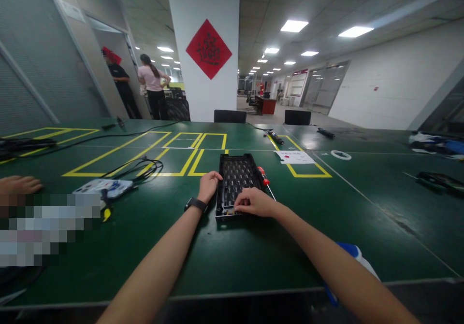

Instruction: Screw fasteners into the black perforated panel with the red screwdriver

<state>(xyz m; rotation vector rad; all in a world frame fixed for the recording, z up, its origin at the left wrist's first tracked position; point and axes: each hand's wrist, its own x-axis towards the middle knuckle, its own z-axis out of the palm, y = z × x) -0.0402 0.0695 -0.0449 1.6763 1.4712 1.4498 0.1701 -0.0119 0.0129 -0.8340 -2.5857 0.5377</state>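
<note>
A black, ribbed rectangular tray-like casing [237,174] lies on the green table [253,256] straight ahead of me. My left hand [209,185], with a dark watch on the wrist, grips its left edge with curled fingers. My right hand [254,202] rests on the near end of the casing, fingers bent and pinched together over a small part I cannot make out. A red-handled screwdriver [263,175] lies against the casing's right side.
Yellow tape boxes [181,157] mark the table. A white device with black cables [105,187] lies to the left, near another person's hand [20,185]. A paper sheet [293,157] and a white tape ring [340,155] sit to the right. Two people stand far left.
</note>
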